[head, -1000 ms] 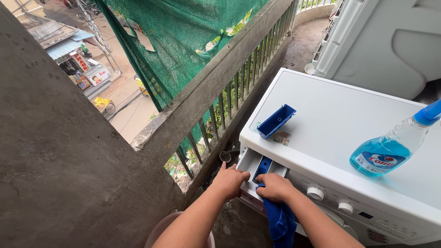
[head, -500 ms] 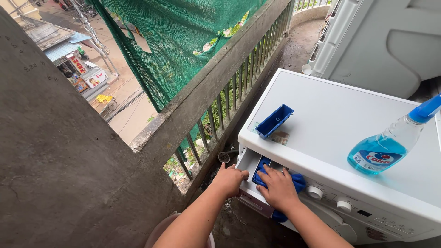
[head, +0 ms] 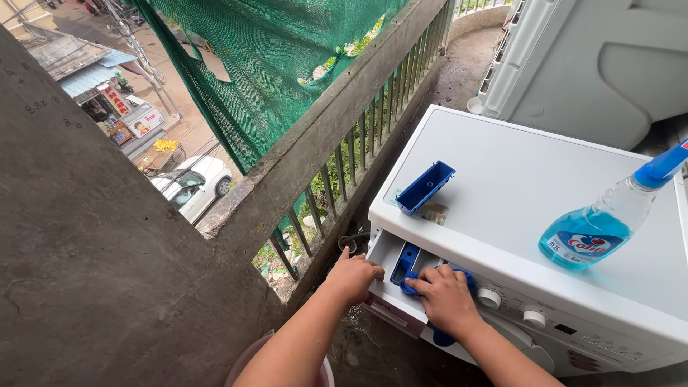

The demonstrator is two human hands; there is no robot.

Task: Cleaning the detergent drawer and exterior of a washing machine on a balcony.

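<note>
A white washing machine [head: 516,179] stands on a balcony with its detergent drawer [head: 387,259] pulled out at the front left. My left hand [head: 352,278] grips the drawer's left front corner. My right hand [head: 446,299] presses a blue cloth [head: 410,285] into the drawer's inside, fingers spread over it; more of the cloth hangs below my wrist. A blue plastic drawer insert [head: 426,188] lies loose on the machine's top, near its left edge.
A spray bottle of blue liquid [head: 602,223] lies tilted on the machine's top at right. A concrete railing with metal bars [head: 322,143] and green netting [head: 272,64] runs along the left. A pink bucket rim [head: 247,362] shows below my left arm. A white appliance [head: 588,64] stands behind.
My right hand moved up from the drawer's front edge into the drawer with the cloth, then slid slightly forward. My left hand stayed on the drawer. A white car appeared on the street below.
</note>
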